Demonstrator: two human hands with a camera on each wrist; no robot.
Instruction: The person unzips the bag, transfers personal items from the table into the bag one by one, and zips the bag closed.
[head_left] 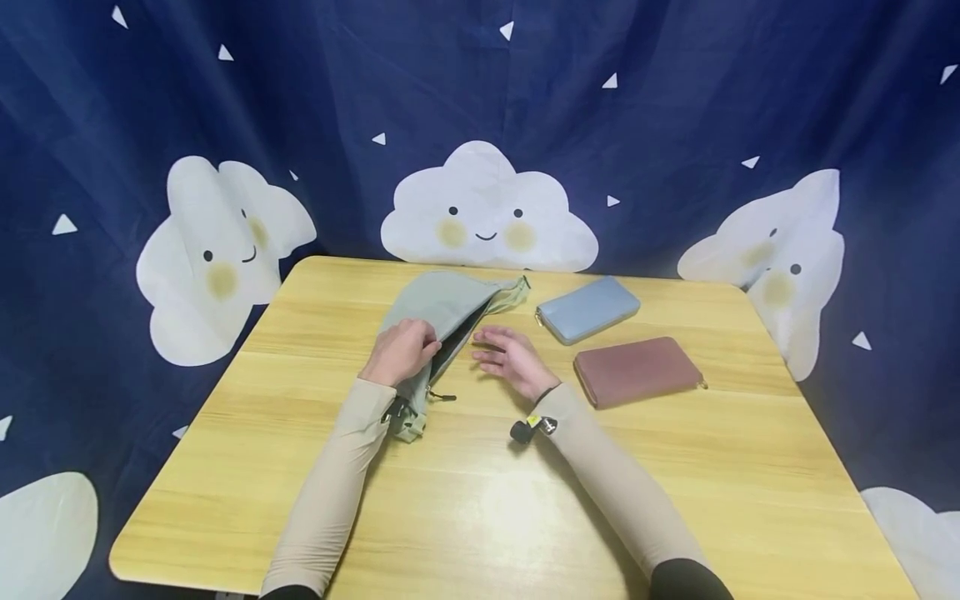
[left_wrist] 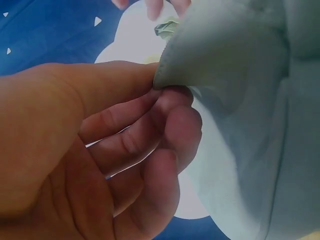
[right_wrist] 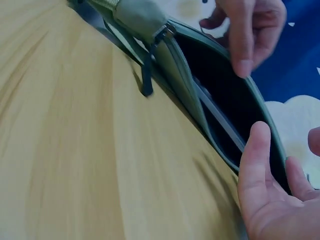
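1. While the left hand pinches the upper edge of the grey-green bag between thumb and forefinger, the mouth gapes toward the right hand; the grip seems meant to stop the soft cloth from sagging closed.
2. Right hand: fingers spread and holding nothing, just beside the mouth. Cannot tell whether any fingertip touches the cloth.
3. Bag position: on the table, under the left hand and reaching beyond it, mouth turned to the right hand, presumably for easy access from that side.
4. Zip pull: between the hands, on the near side of the left fingers. Its place at the mouth's near end probably explains the wide gap.
5. Inside: dark, with one pale strip; cannot tell what it is.
6. Blue wallet beyond and right of the right hand; mauve wallet just right of it. Both lie flat, apart from the bag, apparently within that hand's reach.
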